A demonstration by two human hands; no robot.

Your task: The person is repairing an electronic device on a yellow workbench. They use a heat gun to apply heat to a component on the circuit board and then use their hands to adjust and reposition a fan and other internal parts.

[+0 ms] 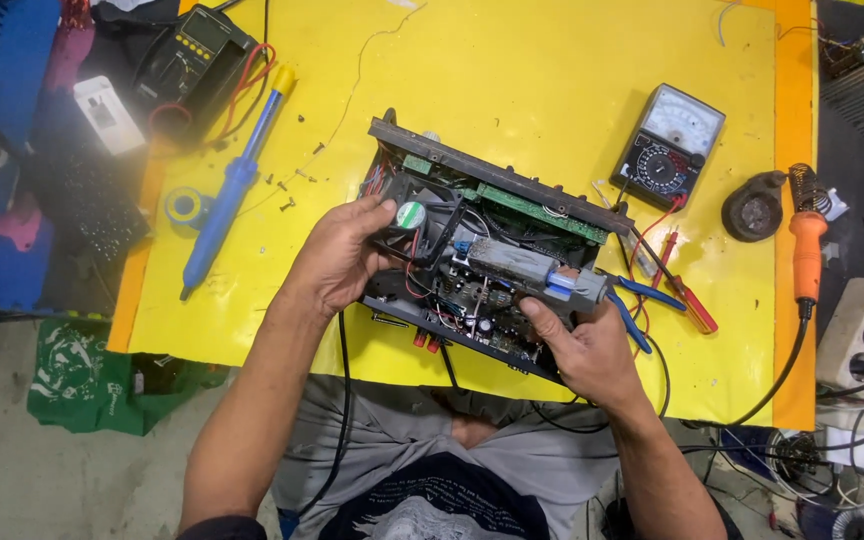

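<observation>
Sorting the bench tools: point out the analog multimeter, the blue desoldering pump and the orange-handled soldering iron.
analog multimeter (669, 146), head view, on its dial face.
blue desoldering pump (234, 183), head view, on its barrel.
orange-handled soldering iron (807, 256), head view, on its handle.

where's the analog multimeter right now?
In the head view, the black analog multimeter with a white dial face lies on the yellow table mat, upper right, just beyond the open black electronics chassis and left of the round soldering-iron stand.
</observation>
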